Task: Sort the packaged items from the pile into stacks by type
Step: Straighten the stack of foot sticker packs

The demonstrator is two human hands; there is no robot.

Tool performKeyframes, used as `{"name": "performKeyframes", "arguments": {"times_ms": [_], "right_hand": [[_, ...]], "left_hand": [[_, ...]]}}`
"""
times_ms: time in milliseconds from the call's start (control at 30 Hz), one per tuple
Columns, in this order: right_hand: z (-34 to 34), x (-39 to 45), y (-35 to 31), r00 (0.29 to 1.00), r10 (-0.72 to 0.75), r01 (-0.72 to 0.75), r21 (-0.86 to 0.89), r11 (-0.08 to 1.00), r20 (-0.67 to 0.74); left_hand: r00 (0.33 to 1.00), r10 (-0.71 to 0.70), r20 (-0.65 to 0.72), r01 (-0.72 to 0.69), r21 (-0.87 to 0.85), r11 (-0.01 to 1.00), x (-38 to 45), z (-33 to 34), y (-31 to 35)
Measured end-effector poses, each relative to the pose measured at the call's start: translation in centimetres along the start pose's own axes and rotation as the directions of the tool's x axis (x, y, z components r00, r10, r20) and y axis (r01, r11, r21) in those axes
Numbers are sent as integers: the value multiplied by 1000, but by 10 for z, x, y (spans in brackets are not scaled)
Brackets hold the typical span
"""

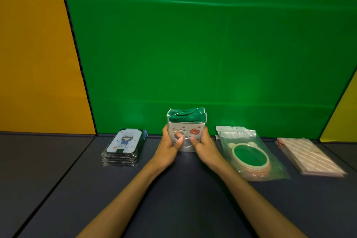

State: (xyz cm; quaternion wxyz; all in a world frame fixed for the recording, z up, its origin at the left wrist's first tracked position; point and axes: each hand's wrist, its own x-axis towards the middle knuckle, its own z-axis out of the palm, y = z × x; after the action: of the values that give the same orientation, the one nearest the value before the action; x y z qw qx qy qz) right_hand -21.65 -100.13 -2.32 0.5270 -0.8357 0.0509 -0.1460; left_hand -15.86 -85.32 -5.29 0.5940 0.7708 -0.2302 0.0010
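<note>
On the dark bench (173,189) four stacks lie in a row and no loose pile shows (sorting looks nearly done). Left hand (169,146) and right hand (204,146) clasp the paw-print packets (186,131) mid-row, squaring them; next, let go gently.

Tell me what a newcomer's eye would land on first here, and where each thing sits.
First, dead centre: the left hand and right hand clasp a stack of paw-print packets from both sides, thumbs on its front. Behind rises a vivid green backdrop. Along the dark table run neat stacks: cartoon phone cases at left, round bear-eared frames in clear bags right of the hands, and striped flat packs at far right.
</note>
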Motion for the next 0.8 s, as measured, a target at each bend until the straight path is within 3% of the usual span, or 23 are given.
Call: {"name": "performKeyframes", "arguments": {"times_ms": [200, 300, 467, 800], "right_hand": [[-3, 1, -4, 999, -35, 35, 29, 999, -9], [-5, -1, 0, 999, -24, 23, 30, 999, 33], [0, -1, 2, 998, -57, 59, 88, 994, -25], [-1, -1, -1, 998, -69, 69, 61, 996, -4]], "left_hand": [[1000, 12, 4, -12, 21, 1000, 2, -4, 1], [999, -22, 49, 26, -77, 997, 3, -8, 2], [999, -31, -19, 26, -195, 981, 5, -8, 11], [1000, 27, -9, -28, -35, 999, -3, -6, 12]]}}
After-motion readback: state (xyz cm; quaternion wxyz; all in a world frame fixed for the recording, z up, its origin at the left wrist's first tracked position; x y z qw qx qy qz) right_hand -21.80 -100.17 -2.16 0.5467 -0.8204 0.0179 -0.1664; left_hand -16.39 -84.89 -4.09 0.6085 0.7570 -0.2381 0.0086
